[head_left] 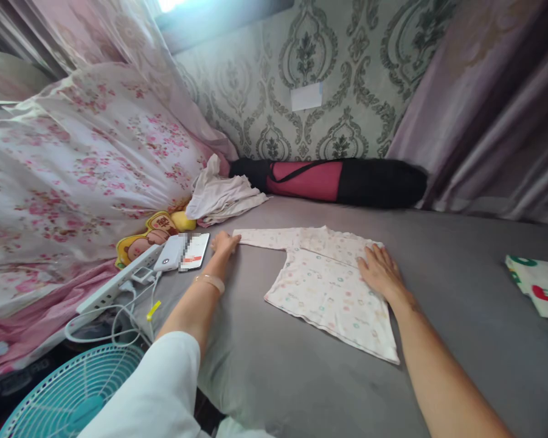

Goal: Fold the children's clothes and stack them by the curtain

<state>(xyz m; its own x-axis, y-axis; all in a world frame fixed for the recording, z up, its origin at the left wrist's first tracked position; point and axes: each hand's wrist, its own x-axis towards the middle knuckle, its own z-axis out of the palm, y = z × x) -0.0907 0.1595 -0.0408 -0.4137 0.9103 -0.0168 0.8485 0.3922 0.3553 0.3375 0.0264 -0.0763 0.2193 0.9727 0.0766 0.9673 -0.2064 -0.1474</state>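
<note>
A small white long-sleeved shirt (328, 292) with a pastel print lies spread on the grey bed sheet (264, 377). One sleeve stretches out to the left, and my left hand (225, 242) pinches its cuff. Across the upper body of the shirt runs a strip of cloth that looks like the other sleeve folded over. My right hand (381, 269) rests flat on the shirt's right edge near the shoulder, fingers spread.
Left of my left hand lie a phone (194, 252), a white power bank (169, 252) and a power strip (118, 283) with cables. Crumpled white clothes (225, 194) and a black-and-red long bag (305, 180) sit at the back. A teal fan (79, 389) stands bottom left.
</note>
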